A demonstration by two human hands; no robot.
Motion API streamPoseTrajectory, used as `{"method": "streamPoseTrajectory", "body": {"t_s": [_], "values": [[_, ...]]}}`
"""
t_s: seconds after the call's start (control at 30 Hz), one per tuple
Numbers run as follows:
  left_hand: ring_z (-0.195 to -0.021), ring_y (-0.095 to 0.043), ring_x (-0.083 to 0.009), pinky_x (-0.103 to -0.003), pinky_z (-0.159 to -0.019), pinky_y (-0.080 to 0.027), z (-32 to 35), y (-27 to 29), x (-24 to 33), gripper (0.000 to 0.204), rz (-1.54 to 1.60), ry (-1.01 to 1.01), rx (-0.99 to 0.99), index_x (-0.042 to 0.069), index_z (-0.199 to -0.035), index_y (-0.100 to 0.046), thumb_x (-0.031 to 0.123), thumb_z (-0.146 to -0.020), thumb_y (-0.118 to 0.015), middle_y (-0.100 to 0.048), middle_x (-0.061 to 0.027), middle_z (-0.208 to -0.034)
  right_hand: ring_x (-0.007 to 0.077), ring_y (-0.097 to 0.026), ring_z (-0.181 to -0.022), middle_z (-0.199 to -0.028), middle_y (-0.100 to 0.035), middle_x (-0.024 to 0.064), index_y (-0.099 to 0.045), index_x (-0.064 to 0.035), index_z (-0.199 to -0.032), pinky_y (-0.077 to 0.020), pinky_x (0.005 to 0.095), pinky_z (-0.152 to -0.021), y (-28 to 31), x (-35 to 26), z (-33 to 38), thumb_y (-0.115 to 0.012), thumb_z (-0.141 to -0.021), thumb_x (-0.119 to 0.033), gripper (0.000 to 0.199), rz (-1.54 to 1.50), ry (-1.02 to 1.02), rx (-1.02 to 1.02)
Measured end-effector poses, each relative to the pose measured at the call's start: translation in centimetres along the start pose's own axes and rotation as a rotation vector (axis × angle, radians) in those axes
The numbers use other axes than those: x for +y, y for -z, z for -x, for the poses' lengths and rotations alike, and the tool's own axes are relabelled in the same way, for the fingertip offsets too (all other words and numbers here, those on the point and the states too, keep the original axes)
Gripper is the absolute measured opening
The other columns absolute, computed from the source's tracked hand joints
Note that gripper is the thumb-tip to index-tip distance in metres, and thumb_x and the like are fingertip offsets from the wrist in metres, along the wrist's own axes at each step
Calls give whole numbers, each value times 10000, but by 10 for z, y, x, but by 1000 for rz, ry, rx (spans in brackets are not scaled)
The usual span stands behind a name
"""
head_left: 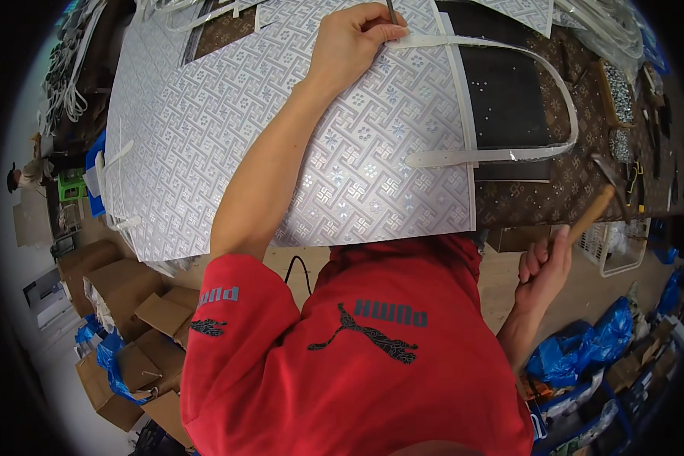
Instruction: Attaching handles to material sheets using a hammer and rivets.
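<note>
My left hand (pixel 357 42) is closed around a thin dark metal rod (pixel 391 11) held upright, its lower end near one end of a white strap handle (pixel 574 114). This handle loops off the right edge of a silvery patterned sheet (pixel 372 178), and both its ends lie on the sheet. Low at the right, my right hand (pixel 543 266) grips the wooden handle of a hammer (pixel 594 211). The hammer's head points up near the table edge, apart from the sheet and the rod. My left forearm crosses over the sheet.
A black pad (pixel 509 99) lies partly under the sheet on the brown patterned table (pixel 566 194). Boxes of small metal pieces (pixel 618 95) stand at right, with a white plastic basket (pixel 612 247) below. Cardboard boxes (pixel 125 289) fill the lower left; blue plastic bags (pixel 585 342) lie lower right.
</note>
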State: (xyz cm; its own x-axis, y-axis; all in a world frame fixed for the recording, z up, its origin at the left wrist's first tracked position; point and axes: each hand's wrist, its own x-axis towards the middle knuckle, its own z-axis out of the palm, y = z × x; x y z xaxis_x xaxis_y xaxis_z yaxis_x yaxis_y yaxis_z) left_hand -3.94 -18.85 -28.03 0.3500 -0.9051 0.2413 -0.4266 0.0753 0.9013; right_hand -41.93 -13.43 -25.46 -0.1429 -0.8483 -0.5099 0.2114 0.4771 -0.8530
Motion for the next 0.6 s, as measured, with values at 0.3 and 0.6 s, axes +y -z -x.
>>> {"method": "streamPoseTrajectory", "body": {"t_s": [0.3, 0.6], "values": [[-750, -647, -111, -252, -703, -497, 1, -1, 5, 122, -189, -102, 53, 50, -985, -743, 125, -896, -709, -728, -46, -830, 65, -320, -434, -610, -397, -17, -523, -91, -960, -254, 224, -379, -31, -37, 18, -501, -1046, -305, 232, 249, 494, -170], [-753, -663, -207, -296, -689, -507, 1, 0, -15, 131, -261, -329, 70, 32, -964, -707, 124, -871, -720, -701, -93, -843, 54, -443, -516, -669, -513, -15, -576, -33, -1046, -329, 209, -437, -107, -75, 17, -523, -1031, -203, 178, 919, 724, -538]]}}
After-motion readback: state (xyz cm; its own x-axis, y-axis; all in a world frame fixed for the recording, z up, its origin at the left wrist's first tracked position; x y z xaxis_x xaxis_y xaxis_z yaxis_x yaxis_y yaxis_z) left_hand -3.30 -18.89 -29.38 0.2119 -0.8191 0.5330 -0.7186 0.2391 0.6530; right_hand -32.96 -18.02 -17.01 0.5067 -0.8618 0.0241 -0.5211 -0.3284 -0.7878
